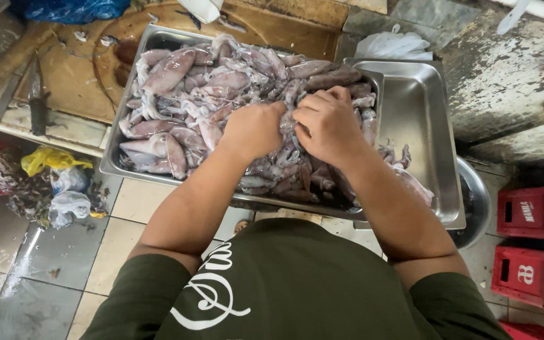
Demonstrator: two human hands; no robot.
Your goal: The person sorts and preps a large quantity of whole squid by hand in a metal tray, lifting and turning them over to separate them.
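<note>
Large steel tray (111, 160) heaped with raw squid (184, 82), smaller steel pan (420, 113) just beside it holding a few squid, left hand (253, 129) and right hand (325, 123) touching mid-heap, fingers (306, 107) curled, pinching one squid between them

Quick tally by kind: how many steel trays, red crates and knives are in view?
Steel trays: 2 (squid-filled tray, second tray)
Red crates: 2 (upper crate, lower crate)
Knives: 1 (knife)
Total: 5
</note>
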